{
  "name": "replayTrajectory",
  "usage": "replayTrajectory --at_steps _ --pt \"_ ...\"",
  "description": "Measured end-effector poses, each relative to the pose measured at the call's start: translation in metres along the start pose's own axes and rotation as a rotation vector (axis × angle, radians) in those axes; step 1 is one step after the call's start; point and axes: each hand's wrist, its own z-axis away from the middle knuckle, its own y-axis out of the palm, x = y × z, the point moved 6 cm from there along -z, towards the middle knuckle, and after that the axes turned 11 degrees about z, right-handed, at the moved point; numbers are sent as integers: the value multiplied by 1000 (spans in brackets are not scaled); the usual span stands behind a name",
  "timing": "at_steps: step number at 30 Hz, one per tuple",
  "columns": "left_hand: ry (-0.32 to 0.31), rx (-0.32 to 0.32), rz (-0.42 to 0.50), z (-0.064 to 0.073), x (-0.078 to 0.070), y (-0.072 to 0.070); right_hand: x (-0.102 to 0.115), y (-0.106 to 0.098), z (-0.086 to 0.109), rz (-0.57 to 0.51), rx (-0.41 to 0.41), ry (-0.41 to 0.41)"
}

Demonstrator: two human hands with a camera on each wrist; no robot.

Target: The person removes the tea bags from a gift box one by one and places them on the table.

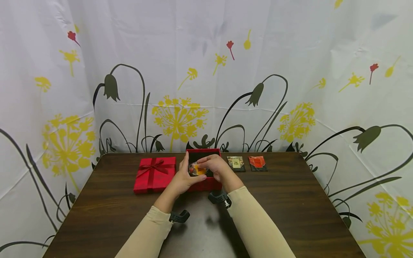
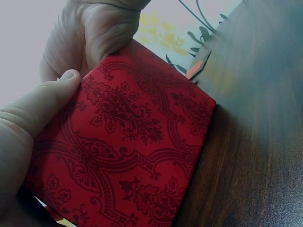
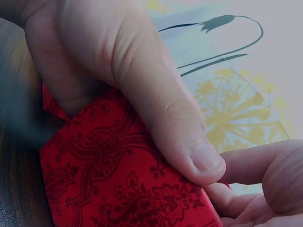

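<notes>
A small clear packet (image 1: 194,169) with orange and red contents lies over the left part of a red patterned box (image 1: 209,185) with a black inside. My right hand (image 1: 217,165) reaches over the box from the right, fingers curled down onto the packet. In the right wrist view its thumb (image 3: 175,127) crosses the box's edge, its tip against a left-hand digit. Along the box's left side stands my left hand (image 1: 182,177), fingers pointing away from me. Its thumb (image 2: 57,94) stretches over the front rim. The right fingertips are partly hidden in both wrist views.
To the left lies a red lid (image 1: 151,175) with a ribbon bow. Right of the box are a yellow-labelled packet (image 1: 236,163) and a red-and-black packet (image 1: 257,163). All stand on a dark wooden table (image 1: 300,208) before a flowered curtain (image 1: 200,71).
</notes>
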Motion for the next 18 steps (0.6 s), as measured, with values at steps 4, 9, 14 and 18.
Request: replayTrajectory --at_steps 4,9,14,18 --pt "-7 -3 -12 0 1 0 0 -3 1 -28 -34 5" --pt "-10 -3 -20 1 2 1 2 -3 2 -43 -18 1" --pt "-6 -2 -12 1 2 1 3 -2 4 -50 9 -7" --pt "-3 1 -8 1 1 2 2 -2 3 -43 11 -21"
